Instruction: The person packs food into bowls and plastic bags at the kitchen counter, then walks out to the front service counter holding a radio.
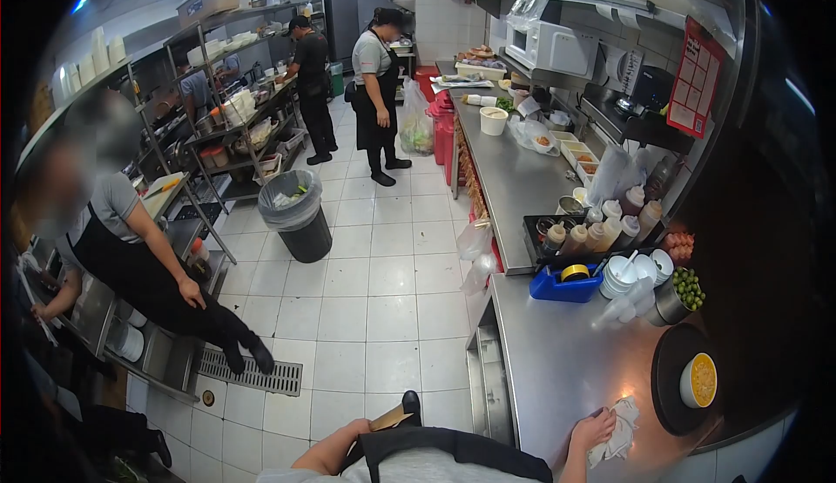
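Down by my apron, my left hand (355, 428) is next to a flat brown piece (389, 418); I cannot tell how far its fingers are closed or whether they hold that piece. My right hand (596, 429) is curled nearly closed on the left edge of a crumpled white cloth (621, 438), which lies on the grey stainless-steel counter (549, 352). Just right of the cloth is a round black tray (666, 400), carrying 1 white bowl (687, 385) of orange-yellow food. Beyond the tray, a cylindrical metal container (670, 306) holds small round green fruit (689, 289), near a stack of white bowls (613, 283) and a blue plastic container (557, 286). Behind these stand squeeze bottles (596, 237) with pale tops. Across the white-tiled floor (340, 317), 1 person in a black apron (131, 261) is at my left. Farther off are a dark, bag-lined bin (306, 241) and 2 more people (376, 82), standing.
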### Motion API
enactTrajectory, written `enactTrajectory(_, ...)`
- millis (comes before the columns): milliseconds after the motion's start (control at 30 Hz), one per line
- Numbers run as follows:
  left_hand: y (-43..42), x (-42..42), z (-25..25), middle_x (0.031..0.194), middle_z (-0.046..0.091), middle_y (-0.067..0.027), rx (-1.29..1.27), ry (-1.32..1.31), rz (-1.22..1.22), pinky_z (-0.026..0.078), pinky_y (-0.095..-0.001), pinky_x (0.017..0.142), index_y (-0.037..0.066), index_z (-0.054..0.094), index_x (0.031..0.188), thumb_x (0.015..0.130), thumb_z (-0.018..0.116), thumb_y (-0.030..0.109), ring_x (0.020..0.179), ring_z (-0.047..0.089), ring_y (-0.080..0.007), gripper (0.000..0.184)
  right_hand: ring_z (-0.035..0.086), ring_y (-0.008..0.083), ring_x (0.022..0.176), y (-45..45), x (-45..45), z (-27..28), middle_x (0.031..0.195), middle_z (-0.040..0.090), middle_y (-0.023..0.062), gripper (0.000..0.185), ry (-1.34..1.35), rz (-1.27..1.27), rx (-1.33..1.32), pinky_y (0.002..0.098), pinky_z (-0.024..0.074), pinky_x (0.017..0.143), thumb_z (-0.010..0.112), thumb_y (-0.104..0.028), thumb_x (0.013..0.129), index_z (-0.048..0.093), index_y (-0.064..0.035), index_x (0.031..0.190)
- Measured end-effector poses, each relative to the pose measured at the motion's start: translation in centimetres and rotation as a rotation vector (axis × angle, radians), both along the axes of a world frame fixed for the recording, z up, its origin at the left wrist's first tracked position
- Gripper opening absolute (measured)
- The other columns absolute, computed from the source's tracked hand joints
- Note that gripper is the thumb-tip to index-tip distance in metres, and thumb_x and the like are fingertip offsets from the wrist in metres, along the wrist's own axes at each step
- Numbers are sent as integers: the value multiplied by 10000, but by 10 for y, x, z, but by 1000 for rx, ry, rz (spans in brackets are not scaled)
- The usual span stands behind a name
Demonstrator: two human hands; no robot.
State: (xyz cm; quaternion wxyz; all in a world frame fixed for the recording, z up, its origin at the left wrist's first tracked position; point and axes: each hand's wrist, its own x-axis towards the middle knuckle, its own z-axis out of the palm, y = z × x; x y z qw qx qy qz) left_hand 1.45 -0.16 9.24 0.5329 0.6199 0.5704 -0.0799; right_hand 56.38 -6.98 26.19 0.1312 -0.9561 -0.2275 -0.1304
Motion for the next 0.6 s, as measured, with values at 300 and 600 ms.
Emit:
enactTrajectory(300,2,1,-3,940,635,-164,-19,40,-26,478,-378,758,79,636,951,631,651,436,876,606,-320,479,356,256,1199,-1,-1,1,1276,405,87,350,-6,-2,-5,406,301,953,520,-59,765,481,-66,1113)
enactTrajectory(600,4,3,7,949,629,-176,-44,88,-43,477,-382,754,74,631,968,654,637,385,884,602,-331,442,353,255,1203,-1,-2,2,1286,397,84,358,4,-4,-2,415,303,950,537,-53,756,480,-70,1109)
